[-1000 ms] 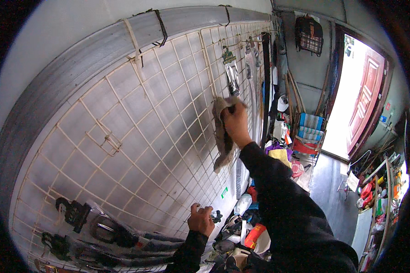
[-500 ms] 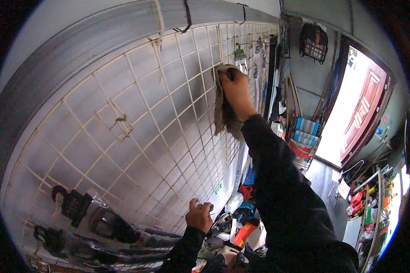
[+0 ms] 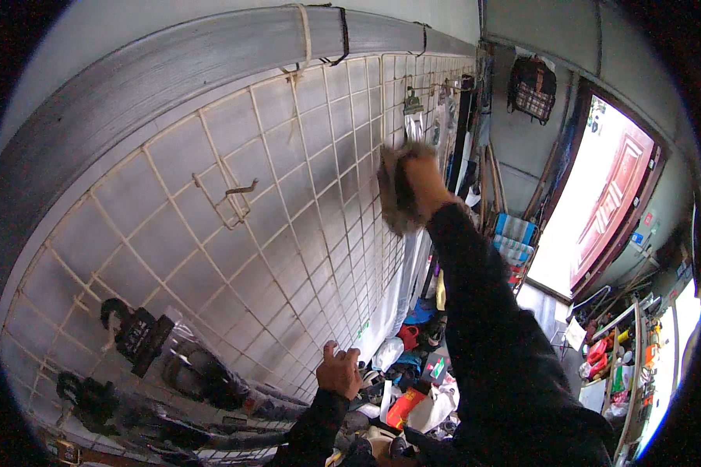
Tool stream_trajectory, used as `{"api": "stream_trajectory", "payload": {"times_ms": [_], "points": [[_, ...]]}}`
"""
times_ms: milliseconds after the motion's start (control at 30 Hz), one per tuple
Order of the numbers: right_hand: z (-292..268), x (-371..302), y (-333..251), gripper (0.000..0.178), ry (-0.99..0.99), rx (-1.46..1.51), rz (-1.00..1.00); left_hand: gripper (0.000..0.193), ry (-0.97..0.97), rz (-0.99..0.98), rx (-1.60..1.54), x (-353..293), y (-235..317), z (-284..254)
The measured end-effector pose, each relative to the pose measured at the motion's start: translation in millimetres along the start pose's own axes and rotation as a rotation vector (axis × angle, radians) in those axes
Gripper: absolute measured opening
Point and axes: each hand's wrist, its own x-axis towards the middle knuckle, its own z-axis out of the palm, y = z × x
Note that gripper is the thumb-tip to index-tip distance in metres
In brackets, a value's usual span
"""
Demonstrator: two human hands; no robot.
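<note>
A greyish-brown rag (image 3: 395,204) is bunched in my right hand (image 3: 428,185), slightly blurred. My right arm reaches up to the far part of a white wire grid panel (image 3: 276,187) on the left wall. The rag lies against or just in front of the wires; exact contact is unclear. Lower down, my left hand (image 3: 339,372) is beside the grid with its fingers curled. Whatever those fingers hold, if anything, is hidden. A wire hook (image 3: 230,198) sticks out from the grid, and packaged belts (image 3: 199,377) hang at its lower left.
A green clip (image 3: 413,103) with a packet hangs beyond my right hand. Bags and boxes, including a red box (image 3: 405,408), are heaped below. A striped folding chair (image 3: 514,240) stands near the open doorway (image 3: 572,202). Cluttered shelves (image 3: 639,350) line the right side; a backpack (image 3: 533,89) hangs high.
My right hand and the rag have moved down and a little right, away from the upper grid wires. The view has shifted slightly. My left hand keeps its curled pose.
</note>
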Motion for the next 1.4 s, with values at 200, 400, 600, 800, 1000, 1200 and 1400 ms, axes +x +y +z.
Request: {"api": "stream_trajectory", "payload": {"times_ms": [200,400,600,800,1000,1200,1400], "points": [[-12,-58,50,0.025,0.16,-0.178,-0.081,0.03,-0.025,-0.033,0.009,4,3,-5],[13,-19,-31,0.027,0.117,-0.456,-0.304,0.031,-0.06,-0.002,0.014,2,-5,1],[28,-15,-39,0.033,0.117,-0.593,-0.305,0.031,-0.062,0.001,0.055,2,-3,4],[33,-25,-17,0.035,0.118,-0.146,-0.026,0.031,-0.022,0.003,0.013,2,-3,1],[12,-3,-33,0.025,0.072,-0.7,-0.496,0.03,-0.012,0.017,0.029,4,1,-5],[7,5,-29,0.027,-0.01,-0.522,-0.341,0.03,-0.026,0.003,0.003,4,6,-8],[14,-18,-3,0.024,-0.035,0.076,-0.085,0.029,0.013,0.04,0.015,5,5,-9]]}}
